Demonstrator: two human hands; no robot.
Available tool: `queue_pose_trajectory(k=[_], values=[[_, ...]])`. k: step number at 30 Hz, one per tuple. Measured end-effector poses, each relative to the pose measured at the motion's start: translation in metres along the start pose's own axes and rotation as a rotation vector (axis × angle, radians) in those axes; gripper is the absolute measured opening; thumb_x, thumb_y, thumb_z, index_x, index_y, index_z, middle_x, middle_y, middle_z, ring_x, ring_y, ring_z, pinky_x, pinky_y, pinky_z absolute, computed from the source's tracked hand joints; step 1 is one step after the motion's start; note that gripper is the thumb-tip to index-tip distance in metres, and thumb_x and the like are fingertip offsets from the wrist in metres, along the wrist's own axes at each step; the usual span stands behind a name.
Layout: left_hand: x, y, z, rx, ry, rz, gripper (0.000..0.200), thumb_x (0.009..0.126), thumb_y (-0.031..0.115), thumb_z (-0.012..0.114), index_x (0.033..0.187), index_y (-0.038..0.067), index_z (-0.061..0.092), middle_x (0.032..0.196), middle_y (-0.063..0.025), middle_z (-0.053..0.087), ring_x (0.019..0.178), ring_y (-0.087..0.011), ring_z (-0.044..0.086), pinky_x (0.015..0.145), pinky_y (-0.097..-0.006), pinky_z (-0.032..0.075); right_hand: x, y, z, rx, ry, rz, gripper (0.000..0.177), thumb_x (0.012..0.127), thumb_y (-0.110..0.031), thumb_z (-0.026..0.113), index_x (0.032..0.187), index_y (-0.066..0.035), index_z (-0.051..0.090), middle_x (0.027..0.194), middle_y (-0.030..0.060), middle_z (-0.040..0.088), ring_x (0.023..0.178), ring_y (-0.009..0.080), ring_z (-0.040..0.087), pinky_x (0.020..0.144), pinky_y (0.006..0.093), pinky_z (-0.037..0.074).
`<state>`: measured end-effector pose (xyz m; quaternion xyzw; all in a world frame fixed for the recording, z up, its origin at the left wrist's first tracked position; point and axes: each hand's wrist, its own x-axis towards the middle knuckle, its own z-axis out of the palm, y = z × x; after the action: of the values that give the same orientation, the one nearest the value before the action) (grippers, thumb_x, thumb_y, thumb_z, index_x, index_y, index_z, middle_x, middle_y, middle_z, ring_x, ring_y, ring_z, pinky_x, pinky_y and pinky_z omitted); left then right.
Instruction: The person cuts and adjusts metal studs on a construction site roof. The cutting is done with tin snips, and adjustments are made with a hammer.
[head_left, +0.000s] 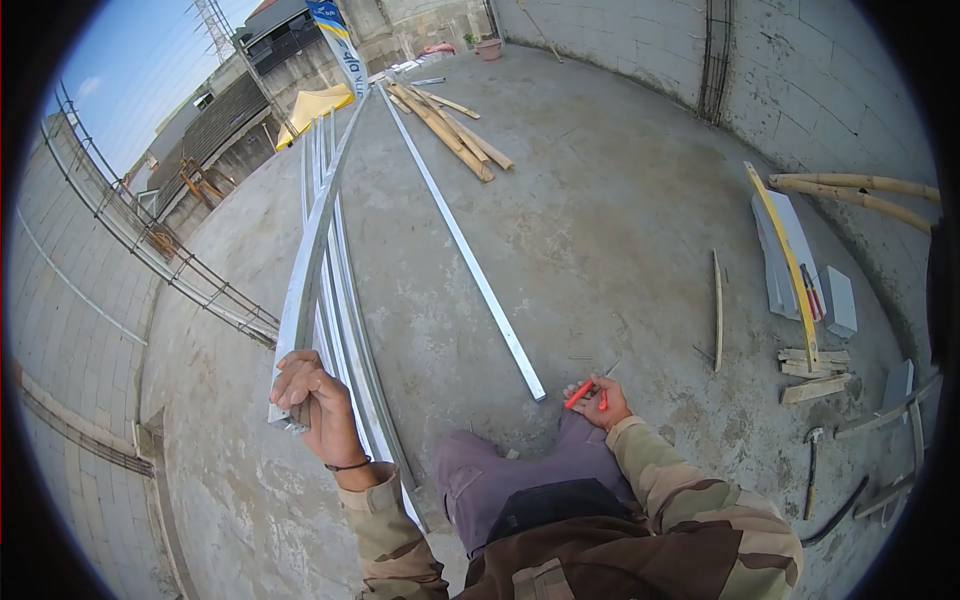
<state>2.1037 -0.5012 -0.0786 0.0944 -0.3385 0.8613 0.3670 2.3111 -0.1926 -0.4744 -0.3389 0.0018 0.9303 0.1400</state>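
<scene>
My left hand (pixel 318 405) is closed around the near end of a long galvanized metal channel (pixel 303 270), lifted off the floor at this end. More metal channels (pixel 352 330) lie lengthwise on the concrete beneath and beside it. Close to my right knee, my right hand (pixel 604 404) grips red-handled snips (pixel 588 393); only a thin part of their metal end shows. A single flat-looking metal channel (pixel 470 265) rests on the floor between my hands, its near end just ahead of my right hand.
Timber strips (pixel 450 130) lie farther ahead. To the right are a yellow spirit level (pixel 785 255), light blocks (pixel 840 300), wood scraps (pixel 815 388), a hammer (pixel 812 470) and bamboo poles (pixel 860 190). A rebar frame (pixel 175 250) stands left, against a block wall (pixel 70 270).
</scene>
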Motion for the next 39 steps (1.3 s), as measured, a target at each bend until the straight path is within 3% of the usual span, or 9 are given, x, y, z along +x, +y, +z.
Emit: queue_pose_trajectory(k=[5, 7, 10, 13, 16, 23, 28, 34, 39], values=[[-0.008, 0.015, 0.003, 0.261, 0.195, 0.012, 0.033, 0.100, 0.005, 0.052, 0.130, -0.009, 0.044, 0.091, -0.0054, 0.058, 0.071, -0.0159, 0.056, 0.072, -0.0319, 0.045, 0.001, 0.001, 0.002, 0.009, 0.006, 0.013, 0.028, 0.095, -0.019, 0.061, 0.104, 0.005, 0.051, 0.123, 0.0299, 0.053, 0.124, 0.0494, 0.052, 0.112, 0.0642, 0.036], [-0.006, 0.050, -0.008, 0.385, 0.155, -0.039, 0.060, 0.101, 0.018, 0.058, 0.146, -0.009, 0.031, 0.112, -0.0123, 0.059, 0.083, -0.0198, 0.061, 0.079, -0.0345, 0.049, 0.001, 0.001, 0.002, 0.003, 0.000, -0.008, 0.028, 0.095, -0.019, 0.061, 0.104, 0.005, 0.051, 0.120, 0.0278, 0.054, 0.122, 0.0486, 0.052, 0.112, 0.0647, 0.037], [0.004, 0.099, -0.013, 1.009, 0.559, -0.290, 0.085, 0.092, 0.050, 0.069, 0.148, -0.005, 0.036, 0.138, -0.0276, 0.051, 0.104, -0.0297, 0.060, 0.094, -0.0428, 0.054, -0.002, -0.001, 0.003, -0.021, -0.017, 0.010, 0.026, 0.095, -0.019, 0.062, 0.103, 0.004, 0.052, 0.116, 0.0260, 0.055, 0.120, 0.0481, 0.053, 0.111, 0.0653, 0.037], [-0.013, 0.190, -0.057, 1.630, 1.048, -0.457, 0.039, 0.098, 0.037, 0.067, 0.110, 0.001, 0.056, 0.088, -0.0101, 0.062, 0.070, -0.0221, 0.062, 0.064, -0.0382, 0.057, 0.008, -0.002, -0.005, 0.042, -0.001, 0.004, 0.025, 0.094, -0.019, 0.062, 0.102, 0.003, 0.053, 0.115, 0.0257, 0.055, 0.120, 0.0482, 0.054, 0.111, 0.0651, 0.037], [-0.058, 0.262, -0.075, 1.932, 1.212, -0.420, 0.027, 0.093, 0.024, 0.073, 0.101, 0.004, 0.058, 0.075, -0.0087, 0.061, 0.057, -0.0218, 0.061, 0.053, -0.0359, 0.054, 0.001, 0.000, -0.005, 0.029, -0.016, -0.025, 0.033, 0.094, -0.022, 0.062, 0.107, 0.006, 0.052, 0.121, 0.0285, 0.054, 0.126, 0.0502, 0.049, 0.115, 0.0637, 0.032], [-0.232, 0.210, -0.039, 1.923, 1.225, -0.391, 0.035, 0.092, 0.028, 0.075, 0.104, 0.002, 0.055, 0.079, -0.0078, 0.059, 0.063, -0.0204, 0.062, 0.059, -0.0369, 0.055, -0.009, 0.001, 0.003, 0.094, 0.084, -0.024, 0.028, 0.093, -0.021, 0.064, 0.102, 0.003, 0.054, 0.122, 0.0282, 0.054, 0.122, 0.0484, 0.052, 0.113, 0.0618, 0.036], [-0.441, 0.175, 0.005, 1.588, 1.359, -0.573, 0.050, 0.092, 0.027, 0.076, 0.126, -0.002, 0.053, 0.097, -0.0129, 0.068, 0.087, -0.0256, 0.068, 0.083, -0.0418, 0.056, 0.004, 0.048, 0.047, -0.445, 0.070, 0.192, 0.023, 0.092, -0.020, 0.068, 0.097, 0.000, 0.058, 0.097, 0.0193, 0.064, 0.093, 0.0388, 0.067, 0.093, 0.0567, 0.052], [-0.507, 0.208, 0.086, 1.759, 1.492, -0.529, 0.056, 0.092, 0.030, 0.075, 0.131, -0.002, 0.050, 0.104, -0.0151, 0.067, 0.095, -0.0276, 0.067, 0.088, -0.0428, 0.054, 0.100, 0.228, 0.152, -0.898, -0.277, 0.285, 0.025, 0.088, -0.023, 0.077, 0.090, -0.002, 0.064, 0.078, 0.0085, 0.061, 0.068, 0.0222, 0.062, 0.066, 0.0385, 0.053], [-0.519, 0.219, 0.128, 1.917, 1.530, -0.482, 0.062, 0.092, 0.032, 0.074, 0.136, -0.002, 0.048, 0.110, -0.0169, 0.067, 0.101, -0.0292, 0.066, 0.092, -0.0436, 0.053, 0.116, 0.331, 0.225, -1.079, -0.103, 0.084, 0.038, 0.079, -0.026, 0.086, 0.090, 0.004, 0.065, 0.081, 0.0095, 0.060, 0.066, 0.0187, 0.054, 0.056, 0.0392, 0.042]])
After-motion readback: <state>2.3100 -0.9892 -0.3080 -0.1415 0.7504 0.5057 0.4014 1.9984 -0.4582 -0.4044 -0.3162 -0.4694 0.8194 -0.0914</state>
